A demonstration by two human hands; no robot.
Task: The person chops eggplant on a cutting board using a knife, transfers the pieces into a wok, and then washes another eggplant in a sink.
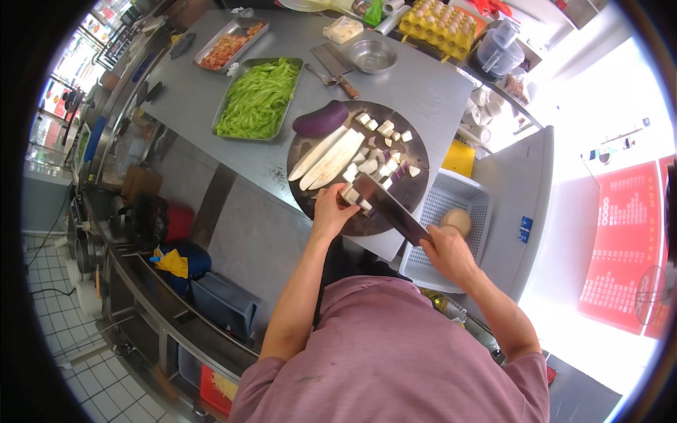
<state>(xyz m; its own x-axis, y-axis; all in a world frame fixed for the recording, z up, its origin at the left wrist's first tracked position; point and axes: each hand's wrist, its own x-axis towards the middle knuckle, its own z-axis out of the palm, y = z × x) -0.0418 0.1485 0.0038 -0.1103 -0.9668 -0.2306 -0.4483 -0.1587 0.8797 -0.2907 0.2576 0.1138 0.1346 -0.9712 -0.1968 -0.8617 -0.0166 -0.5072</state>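
My right hand (449,253) grips a cleaver (390,209), its dark blade slanting over the near right part of a round chopping board (365,226). Beside the blade, the fingers of my left hand (333,210) hold cut eggplant pieces (350,194) against the board. More white and purple eggplant cubes (386,127) lie scattered to the far and right side. Pale eggplant strips (332,161) rest side by side at the left. Behind them lies an uncut piece of purple eggplant (320,119).
A tray of sliced green vegetable (258,99), a tray of reddish food (232,45), a second cleaver (333,59) and a metal bowl (373,56) stand on the steel table (182,100). At the right is a plastic basket (482,211). Egg trays (436,26) sit farther back.
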